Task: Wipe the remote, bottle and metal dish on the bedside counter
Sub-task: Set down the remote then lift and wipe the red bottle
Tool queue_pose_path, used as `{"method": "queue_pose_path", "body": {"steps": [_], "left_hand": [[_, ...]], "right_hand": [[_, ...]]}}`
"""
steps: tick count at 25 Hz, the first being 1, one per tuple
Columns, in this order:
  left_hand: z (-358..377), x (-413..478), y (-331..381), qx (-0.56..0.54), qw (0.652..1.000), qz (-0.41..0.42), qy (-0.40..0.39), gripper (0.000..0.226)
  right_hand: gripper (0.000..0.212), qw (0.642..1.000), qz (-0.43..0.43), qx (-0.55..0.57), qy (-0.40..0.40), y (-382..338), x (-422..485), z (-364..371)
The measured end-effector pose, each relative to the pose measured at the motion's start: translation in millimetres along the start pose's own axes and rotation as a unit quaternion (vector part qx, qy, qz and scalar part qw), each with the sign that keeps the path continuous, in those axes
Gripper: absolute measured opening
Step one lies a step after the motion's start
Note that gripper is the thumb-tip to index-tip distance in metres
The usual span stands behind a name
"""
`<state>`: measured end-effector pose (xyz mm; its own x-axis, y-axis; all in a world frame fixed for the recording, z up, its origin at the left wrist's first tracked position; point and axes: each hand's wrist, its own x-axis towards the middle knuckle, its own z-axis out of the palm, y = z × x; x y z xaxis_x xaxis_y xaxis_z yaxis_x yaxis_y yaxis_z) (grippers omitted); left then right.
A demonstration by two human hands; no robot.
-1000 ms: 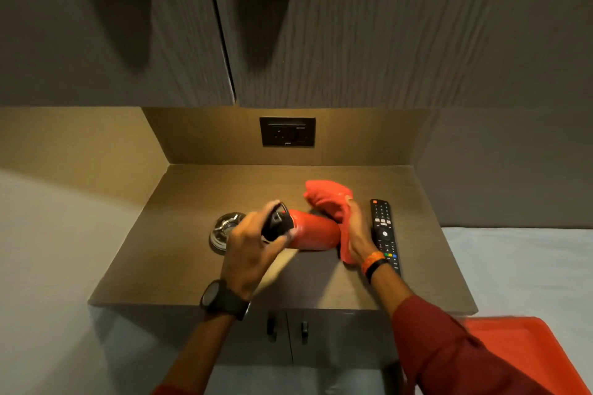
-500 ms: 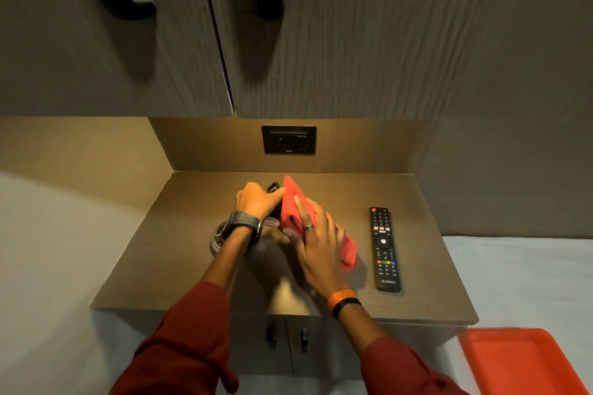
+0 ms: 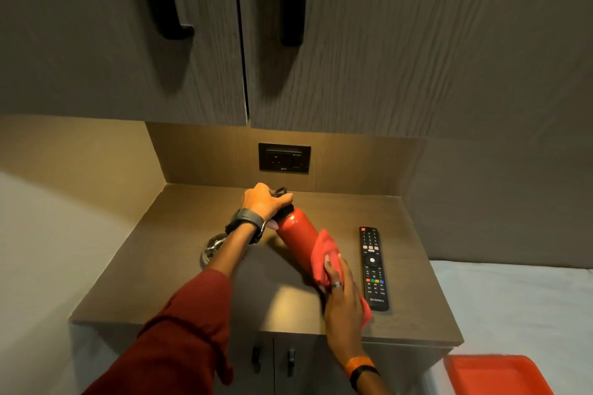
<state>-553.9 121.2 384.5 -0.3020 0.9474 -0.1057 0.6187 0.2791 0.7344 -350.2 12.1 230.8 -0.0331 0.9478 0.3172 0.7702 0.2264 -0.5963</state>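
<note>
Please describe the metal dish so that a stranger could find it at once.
Look at the brown counter under the wall cabinets. Near its left side, half hidden behind the left forearm, sits the metal dish. It alone is round and shiny silver.

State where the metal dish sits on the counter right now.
In the head view, the metal dish sits on the counter's left side, partly hidden behind the left forearm, left of the red bottle.

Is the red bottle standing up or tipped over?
Tipped. The left hand holds the red bottle slanted by its black cap; the right hand presses a cloth on it.
</note>
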Motion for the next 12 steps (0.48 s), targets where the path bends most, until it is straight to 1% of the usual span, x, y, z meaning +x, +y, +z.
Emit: {"method": "queue_pose_path", "body": {"steps": [1,2,3,4,6,7,9,10,11,12], "left_hand": [[-1,-3,6,-0.002,0.999,0.033,0.007,0.036],[-3,-6,12,0.012,0.997,0.079,0.021,0.034],[-5,-7,16,0.041,0.989,0.135,0.033,0.034],[-5,-10,19,0.077,0.977,0.194,0.036,0.035],[-4,-15,21,0.139,0.949,0.283,0.013,0.042],[-4,-17,21,0.159,0.939,0.305,-0.008,0.049],[-2,-18,21,0.177,0.928,0.323,-0.048,0.059],[0,-19,23,0.18,0.926,0.324,-0.069,0.062],[2,-20,27,0.184,0.924,0.324,-0.091,0.063],[3,-19,32,0.187,0.922,0.322,-0.108,0.064]], "right_hand": [[0.078,0.999,0.002,-0.042,-0.026,5,-6,-3],[0.073,0.993,-0.006,-0.103,-0.062,8,-8,-6],[0.064,0.982,-0.027,-0.159,-0.094,10,-8,-7],[0.056,0.973,-0.045,-0.189,-0.122,7,-5,-11],[0.051,0.966,-0.045,-0.186,-0.173,-1,4,-22],[0.051,0.967,-0.034,-0.169,-0.186,-3,7,-29],[0.052,0.975,0.007,-0.083,-0.205,-3,10,-45],[0.048,0.974,0.052,0.012,-0.22,-2,8,-53],[0.039,0.951,0.114,0.153,-0.242,-3,6,-60],[0.033,0.903,0.172,0.294,-0.261,-4,3,-65]]}}
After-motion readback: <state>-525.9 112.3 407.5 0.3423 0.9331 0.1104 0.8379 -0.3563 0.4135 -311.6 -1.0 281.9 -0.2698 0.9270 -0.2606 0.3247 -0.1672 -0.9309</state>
